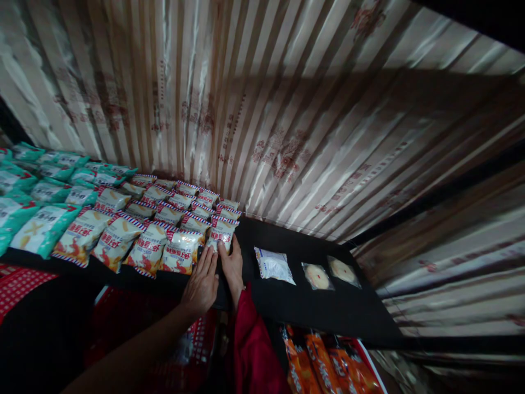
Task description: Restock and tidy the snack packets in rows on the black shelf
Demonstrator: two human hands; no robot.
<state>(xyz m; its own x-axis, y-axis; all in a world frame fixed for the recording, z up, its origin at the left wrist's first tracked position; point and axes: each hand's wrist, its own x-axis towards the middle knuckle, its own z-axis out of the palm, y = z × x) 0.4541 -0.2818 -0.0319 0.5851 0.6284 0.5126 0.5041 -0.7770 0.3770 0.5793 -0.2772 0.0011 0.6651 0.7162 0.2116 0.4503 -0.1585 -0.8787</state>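
A white snack bag (222,232) with red lettering and striped ends stands at the right end of the rows of matching bags. My right hand (232,266) grips its lower right side, with the thumb across the front. My left hand (202,282) presses against its lower left corner, fingers long and close together, so the bag is held between both hands. Just left of my fingers sits another white bag (180,251) in the front row. The fingertips of both hands are partly hidden behind or against the bag.
Teal snack bags (45,227) fill the left of the black shelf (283,301). To the right lie a white packet (274,265) and two wrapped round cakes (318,276). Below are orange packets (324,364) and red baskets (24,287). A striped curtain (262,109) hangs behind.
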